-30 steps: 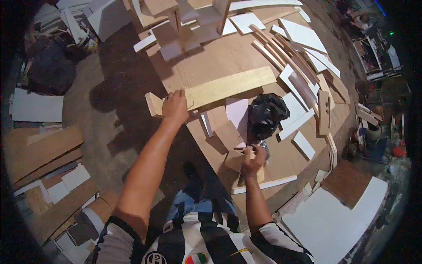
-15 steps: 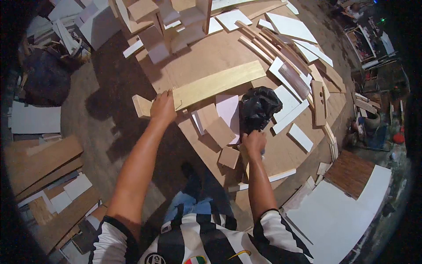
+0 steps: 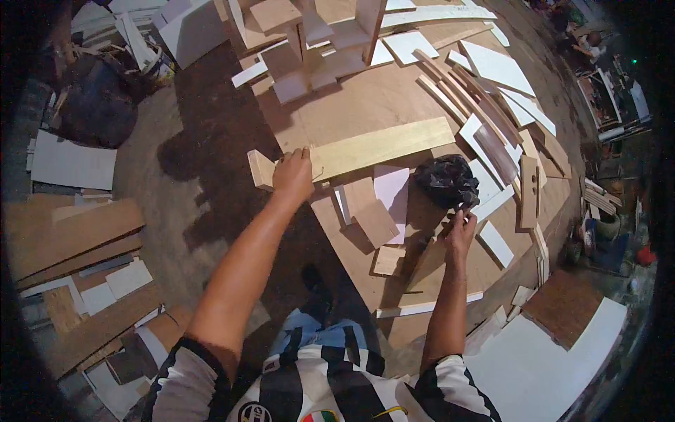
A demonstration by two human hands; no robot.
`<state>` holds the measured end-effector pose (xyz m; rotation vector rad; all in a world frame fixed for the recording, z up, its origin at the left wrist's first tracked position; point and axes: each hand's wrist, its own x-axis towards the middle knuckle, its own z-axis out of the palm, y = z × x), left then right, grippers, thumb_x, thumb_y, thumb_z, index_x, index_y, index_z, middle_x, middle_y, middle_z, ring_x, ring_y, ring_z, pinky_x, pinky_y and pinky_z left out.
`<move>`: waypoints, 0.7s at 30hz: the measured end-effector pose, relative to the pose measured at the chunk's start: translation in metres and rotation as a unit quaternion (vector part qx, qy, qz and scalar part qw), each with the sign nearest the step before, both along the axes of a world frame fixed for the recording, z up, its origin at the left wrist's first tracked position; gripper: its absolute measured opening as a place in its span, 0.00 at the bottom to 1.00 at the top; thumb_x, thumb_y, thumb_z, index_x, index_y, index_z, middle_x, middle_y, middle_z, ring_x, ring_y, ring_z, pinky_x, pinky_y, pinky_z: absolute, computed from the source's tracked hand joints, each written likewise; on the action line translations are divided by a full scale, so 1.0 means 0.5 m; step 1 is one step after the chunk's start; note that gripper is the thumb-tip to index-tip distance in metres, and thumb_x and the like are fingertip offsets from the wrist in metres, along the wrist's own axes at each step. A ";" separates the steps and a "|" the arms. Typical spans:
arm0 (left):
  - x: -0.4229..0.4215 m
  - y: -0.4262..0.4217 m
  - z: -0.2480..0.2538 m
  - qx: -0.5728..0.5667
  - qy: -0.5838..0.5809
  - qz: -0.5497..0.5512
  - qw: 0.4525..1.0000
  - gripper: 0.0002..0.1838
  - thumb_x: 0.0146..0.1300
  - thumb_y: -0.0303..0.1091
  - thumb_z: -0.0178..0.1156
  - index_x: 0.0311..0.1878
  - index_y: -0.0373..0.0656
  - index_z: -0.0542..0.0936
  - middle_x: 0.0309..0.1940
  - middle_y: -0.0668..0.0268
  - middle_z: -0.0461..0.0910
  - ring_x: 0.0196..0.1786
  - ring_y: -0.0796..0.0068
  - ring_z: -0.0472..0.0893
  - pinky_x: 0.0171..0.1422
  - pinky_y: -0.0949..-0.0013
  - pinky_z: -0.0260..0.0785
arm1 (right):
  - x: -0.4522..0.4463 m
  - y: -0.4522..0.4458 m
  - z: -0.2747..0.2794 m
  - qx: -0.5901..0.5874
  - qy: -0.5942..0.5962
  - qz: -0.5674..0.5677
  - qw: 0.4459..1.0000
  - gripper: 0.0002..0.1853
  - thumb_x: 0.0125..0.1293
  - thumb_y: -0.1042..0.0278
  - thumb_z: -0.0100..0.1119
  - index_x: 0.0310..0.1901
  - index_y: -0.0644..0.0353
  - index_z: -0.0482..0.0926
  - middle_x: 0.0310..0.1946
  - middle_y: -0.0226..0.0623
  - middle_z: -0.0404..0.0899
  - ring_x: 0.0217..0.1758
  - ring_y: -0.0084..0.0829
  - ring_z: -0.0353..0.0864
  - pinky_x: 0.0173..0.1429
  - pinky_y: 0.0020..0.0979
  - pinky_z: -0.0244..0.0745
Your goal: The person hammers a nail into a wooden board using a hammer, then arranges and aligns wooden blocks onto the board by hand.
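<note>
My left hand [image 3: 292, 174] is closed round the near-left end of a long pale wooden board [image 3: 383, 143]. A short wooden block [image 3: 260, 169] stands across that end, just left of the hand. What looks like a thin bent nail or wire [image 3: 320, 173] sticks out at the board's edge, right of my fingers. My right hand [image 3: 460, 232] pinches the lower edge of a crumpled black plastic bag [image 3: 447, 181], which rests on the worktable beyond the fingers. Beside the bag lie a pinkish-white panel [image 3: 392, 200], a brown wood piece [image 3: 369, 214] and a small block [image 3: 388, 260].
The plywood worktable [image 3: 337, 105] carries several wood strips [image 3: 460, 98] and white panels [image 3: 496, 67] on its right. A wooden box-like assembly [image 3: 302, 49] stands at the far left. Offcuts [image 3: 84, 239] pile up on the floor at left; a large white sheet [image 3: 555, 366] lies at lower right.
My right hand has moved rightward along the bag's lower edge, and the bag looks lower and flatter. The left hand keeps its hold on the board. The whole view has shifted.
</note>
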<state>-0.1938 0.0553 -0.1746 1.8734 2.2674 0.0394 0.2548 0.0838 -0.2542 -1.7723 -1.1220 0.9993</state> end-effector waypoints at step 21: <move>0.002 -0.003 -0.015 0.018 -0.004 0.015 1.000 0.36 0.52 0.26 0.67 0.68 0.34 0.74 0.54 0.56 0.80 0.60 0.55 0.78 0.66 0.52 0.73 | -0.179 0.054 0.252 0.287 0.190 0.101 0.934 0.22 0.76 0.61 0.57 0.65 0.57 0.64 0.45 0.33 0.75 0.38 0.23 0.76 0.41 0.27 0.75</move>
